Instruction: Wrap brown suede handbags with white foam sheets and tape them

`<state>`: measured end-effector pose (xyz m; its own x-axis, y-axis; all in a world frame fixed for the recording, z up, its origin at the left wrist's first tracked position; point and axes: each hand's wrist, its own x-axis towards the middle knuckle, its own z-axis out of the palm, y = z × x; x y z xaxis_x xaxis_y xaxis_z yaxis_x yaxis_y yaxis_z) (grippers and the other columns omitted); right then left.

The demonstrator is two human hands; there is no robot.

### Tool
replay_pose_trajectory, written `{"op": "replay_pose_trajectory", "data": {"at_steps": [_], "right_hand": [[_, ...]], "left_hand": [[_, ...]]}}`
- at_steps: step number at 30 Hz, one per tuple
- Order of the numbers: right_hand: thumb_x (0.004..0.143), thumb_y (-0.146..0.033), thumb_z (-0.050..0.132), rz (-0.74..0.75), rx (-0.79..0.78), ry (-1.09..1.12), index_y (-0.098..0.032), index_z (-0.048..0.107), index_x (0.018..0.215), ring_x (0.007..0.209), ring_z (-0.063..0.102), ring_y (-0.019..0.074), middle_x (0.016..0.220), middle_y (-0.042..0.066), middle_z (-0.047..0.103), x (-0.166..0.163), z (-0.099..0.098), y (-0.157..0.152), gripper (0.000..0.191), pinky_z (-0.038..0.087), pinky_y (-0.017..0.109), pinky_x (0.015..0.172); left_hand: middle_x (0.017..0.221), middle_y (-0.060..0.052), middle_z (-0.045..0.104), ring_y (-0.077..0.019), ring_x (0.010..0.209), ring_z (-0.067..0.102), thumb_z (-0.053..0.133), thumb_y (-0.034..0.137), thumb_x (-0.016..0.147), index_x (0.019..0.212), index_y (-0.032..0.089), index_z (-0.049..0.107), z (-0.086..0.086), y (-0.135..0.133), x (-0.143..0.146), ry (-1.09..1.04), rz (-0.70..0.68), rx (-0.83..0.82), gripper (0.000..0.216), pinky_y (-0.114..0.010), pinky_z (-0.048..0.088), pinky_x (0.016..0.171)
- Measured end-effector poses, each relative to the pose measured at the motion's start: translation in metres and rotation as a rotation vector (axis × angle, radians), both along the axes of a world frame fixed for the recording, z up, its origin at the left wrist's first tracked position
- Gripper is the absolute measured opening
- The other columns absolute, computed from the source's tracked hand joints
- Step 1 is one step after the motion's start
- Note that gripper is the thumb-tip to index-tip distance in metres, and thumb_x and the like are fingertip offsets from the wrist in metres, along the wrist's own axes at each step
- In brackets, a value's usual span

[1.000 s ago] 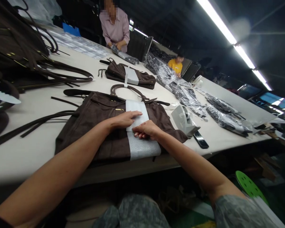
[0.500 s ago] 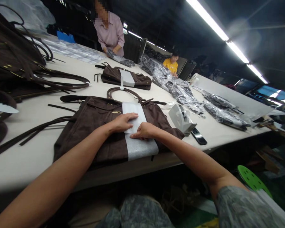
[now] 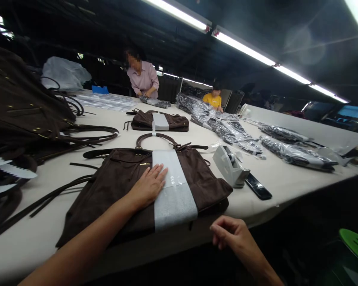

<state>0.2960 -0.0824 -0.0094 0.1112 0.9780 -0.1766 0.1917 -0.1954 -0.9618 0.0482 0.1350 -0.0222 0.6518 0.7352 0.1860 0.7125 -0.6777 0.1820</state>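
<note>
Now the left hand [image 3: 147, 186] lies flat, fingers spread, on the brown suede handbag [image 3: 119, 186] at the table's [image 3: 32, 234] near edge, fingertips touching its white foam wrap [image 3: 171, 186]. Off the table, the right hand [image 3: 231, 234] hangs loosely curled, holding nothing. A tape dispenser [image 3: 230, 165] sits near the bag's right.

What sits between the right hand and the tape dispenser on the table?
Nothing visible. The right hand hangs off the near table edge, fingers curled and holding nothing. The tape dispenser stands up and beyond it on bare table, with the brown bag to its left and a phone beside it.
</note>
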Motion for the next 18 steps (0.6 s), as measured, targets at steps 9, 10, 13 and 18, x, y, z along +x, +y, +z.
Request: {"op": "replay_pose_trajectory", "data": {"at_steps": [9, 10, 13, 18], "right_hand": [[0.058, -0.062, 0.081, -0.451, 0.005, 0.177, -0.013, 0.069, 0.085, 0.059, 0.062, 0.0146, 0.074, 0.007, 0.070, 0.053, -0.021, 0.014, 0.057, 0.052, 0.024, 0.054], [0.055, -0.062, 0.082, -0.474, 0.009, 0.214, -0.014, 0.068, 0.085, 0.060, 0.064, 0.0156, 0.073, 0.007, 0.069, 0.054, -0.019, 0.017, 0.058, 0.054, 0.025, 0.055], [0.056, -0.062, 0.079, -0.450, 0.016, 0.222, -0.015, 0.063, 0.083, 0.053, 0.062, 0.0148, 0.063, 0.004, 0.065, 0.057, -0.013, 0.028, 0.058, 0.051, 0.023, 0.049], [0.071, -0.056, 0.063, -0.322, -0.010, -0.044, -0.015, 0.060, 0.087, 0.037, 0.051, 0.0119, 0.052, 0.000, 0.060, 0.064, -0.010, 0.043, 0.044, 0.035, 0.020, 0.034]], "left_hand": [[0.137, -0.010, 0.057, -0.0220, 0.131, 0.051, 0.029, 0.040, 0.099, 0.132, 0.014, 0.056, 0.004, -0.045, -0.046, -0.166, 0.122, 0.170, 0.050, -0.042, 0.042, 0.113], [0.132, -0.011, 0.061, -0.0228, 0.126, 0.055, 0.031, 0.038, 0.099, 0.128, 0.013, 0.059, 0.010, -0.052, -0.049, -0.200, 0.159, 0.234, 0.048, -0.043, 0.043, 0.112], [0.127, -0.013, 0.064, -0.0247, 0.126, 0.055, 0.036, 0.032, 0.098, 0.121, 0.012, 0.063, 0.035, -0.070, -0.046, -0.255, 0.215, 0.432, 0.040, -0.047, 0.040, 0.115], [0.149, -0.014, 0.043, -0.0256, 0.144, 0.031, 0.052, 0.047, 0.092, 0.142, 0.012, 0.044, 0.052, -0.092, -0.004, -0.135, -0.008, 0.351, 0.061, -0.045, 0.035, 0.118]]}}
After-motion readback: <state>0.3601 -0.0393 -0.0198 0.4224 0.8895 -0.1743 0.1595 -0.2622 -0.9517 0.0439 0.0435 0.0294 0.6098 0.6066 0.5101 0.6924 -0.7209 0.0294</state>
